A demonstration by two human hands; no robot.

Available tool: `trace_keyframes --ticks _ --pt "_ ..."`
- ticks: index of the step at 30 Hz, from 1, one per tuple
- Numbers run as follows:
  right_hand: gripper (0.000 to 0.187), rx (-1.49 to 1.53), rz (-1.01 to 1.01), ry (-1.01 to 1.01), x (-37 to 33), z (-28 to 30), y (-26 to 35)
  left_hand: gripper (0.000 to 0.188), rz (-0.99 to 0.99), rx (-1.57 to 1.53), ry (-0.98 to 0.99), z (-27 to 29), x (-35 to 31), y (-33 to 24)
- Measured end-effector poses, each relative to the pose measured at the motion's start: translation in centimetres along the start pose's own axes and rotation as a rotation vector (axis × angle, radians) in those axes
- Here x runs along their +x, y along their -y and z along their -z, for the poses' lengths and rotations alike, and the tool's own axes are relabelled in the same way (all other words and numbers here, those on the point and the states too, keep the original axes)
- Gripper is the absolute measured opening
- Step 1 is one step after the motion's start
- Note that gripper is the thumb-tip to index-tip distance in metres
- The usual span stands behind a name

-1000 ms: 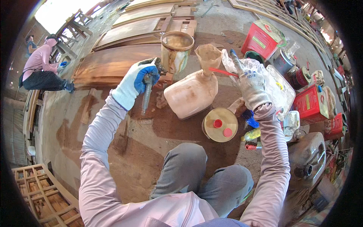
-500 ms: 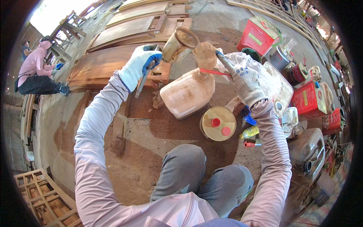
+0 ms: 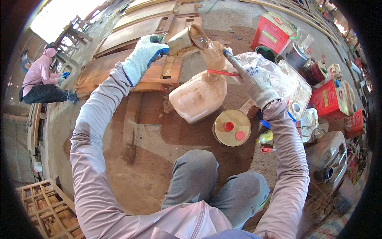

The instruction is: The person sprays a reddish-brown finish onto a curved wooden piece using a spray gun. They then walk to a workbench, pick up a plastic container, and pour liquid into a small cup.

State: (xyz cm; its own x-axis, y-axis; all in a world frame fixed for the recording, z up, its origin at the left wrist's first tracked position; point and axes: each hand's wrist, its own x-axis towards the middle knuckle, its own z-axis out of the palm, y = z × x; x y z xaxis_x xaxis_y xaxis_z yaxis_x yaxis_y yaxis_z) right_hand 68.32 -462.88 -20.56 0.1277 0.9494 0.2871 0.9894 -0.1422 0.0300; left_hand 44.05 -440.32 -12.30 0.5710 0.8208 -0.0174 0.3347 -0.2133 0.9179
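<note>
My left hand [image 3: 148,55], in a white and blue glove, grips a stained cup [image 3: 180,42], tipped sideways with its mouth to the right. Its rim is beside a cloudy brown funnel-like piece [image 3: 214,56] at the mouth of a whitish plastic jug [image 3: 198,98]. The jug leans on the ground, and a red strip [image 3: 223,73] crosses near its neck. My right hand [image 3: 254,79], gloved too, has its fingers closed at the right edge of the funnel-like piece. Just below the jug stands a round tin [image 3: 231,137] with red caps.
Wooden door panels [image 3: 127,73] lie ahead on the left. Red cans [image 3: 270,34], a white canister [image 3: 298,89], clear plastic sheeting [image 3: 254,61] and a dark jerrycan [image 3: 328,159] crowd the right. A person [image 3: 41,77] crouches at far left. A wooden lattice frame [image 3: 47,207] lies near left.
My left hand has tipped the cup further over to the right, its mouth now facing the funnel-like piece. A rod seen at that hand earlier no longer shows. My right hand stays nearly in place.
</note>
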Motion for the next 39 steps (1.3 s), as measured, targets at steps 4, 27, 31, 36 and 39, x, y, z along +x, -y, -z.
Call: trace_keyframes --ticks 4,27,31,36,39 --pt "0.071 0.036 -0.009 0.025 -0.1 0.2 0.0 0.038 -0.001 0.119 0.047 0.5 0.7 -0.3" --pt "0.072 0.0 -0.022 -0.012 0.5 -0.9 -0.2 0.019 -0.233 0.408 -0.043 0.9 2.3 -1.9" --pt "0.072 0.001 -0.03 0.002 0.6 -0.4 0.1 0.029 -0.225 0.463 -0.021 0.9 2.4 -2.5" --pt "0.07 0.024 -0.054 0.048 0.8 -0.3 0.2 0.038 -0.316 0.636 -0.046 0.7 3.0 -3.2" --pt "0.067 0.007 -0.005 -0.104 0.8 -0.8 0.0 0.052 -0.277 0.759 -0.05 1.0 4.0 -3.0"
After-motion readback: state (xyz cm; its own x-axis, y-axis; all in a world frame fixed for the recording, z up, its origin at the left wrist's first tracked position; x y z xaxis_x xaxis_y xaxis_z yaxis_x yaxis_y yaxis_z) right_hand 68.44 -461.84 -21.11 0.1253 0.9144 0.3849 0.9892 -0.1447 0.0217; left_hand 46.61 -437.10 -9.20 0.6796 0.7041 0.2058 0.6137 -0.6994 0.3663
